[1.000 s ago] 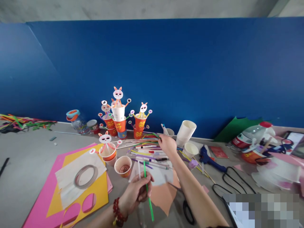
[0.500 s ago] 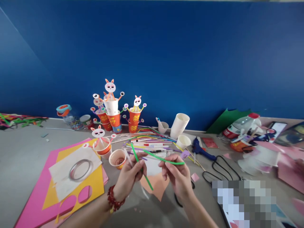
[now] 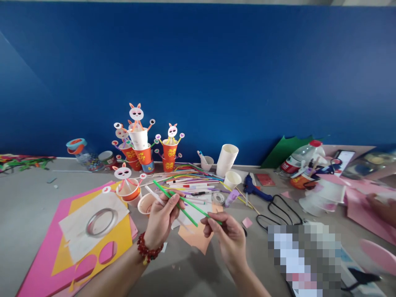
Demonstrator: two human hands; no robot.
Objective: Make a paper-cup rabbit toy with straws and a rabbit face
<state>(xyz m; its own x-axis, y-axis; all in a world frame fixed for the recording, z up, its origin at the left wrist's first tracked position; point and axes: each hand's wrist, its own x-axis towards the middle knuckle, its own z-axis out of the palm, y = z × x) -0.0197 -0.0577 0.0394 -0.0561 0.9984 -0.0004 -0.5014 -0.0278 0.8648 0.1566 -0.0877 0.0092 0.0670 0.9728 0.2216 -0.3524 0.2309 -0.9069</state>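
My left hand (image 3: 162, 214), with a red bead bracelet at the wrist, is closed on a green pipe cleaner (image 3: 189, 217) and a thin whitish stick (image 3: 154, 194). Between the fingertips of my right hand (image 3: 227, 237) is a second green pipe cleaner (image 3: 198, 208). Its far end reaches the left fingers and crosses close to the first one; whether the left fingers grip it too, I cannot tell. Beneath the hands lies a piece of orange paper (image 3: 198, 241). Left of them stands a paper cup with a rabbit face (image 3: 123, 173), and more decorated cups (image 3: 169, 152) rise behind.
Pipe cleaners and pens (image 3: 192, 181) are strewn behind the hands. A blue glue gun (image 3: 255, 189) with a looping black cord lies right, near stacked white cups (image 3: 227, 160). A tape roll (image 3: 102, 222) rests on papers at left. At far right is another person's hand (image 3: 382, 208).
The right hand has moved down, and its green pipe cleaner now slants down toward it, meeting the left hand's one. The whole view has shifted slightly.
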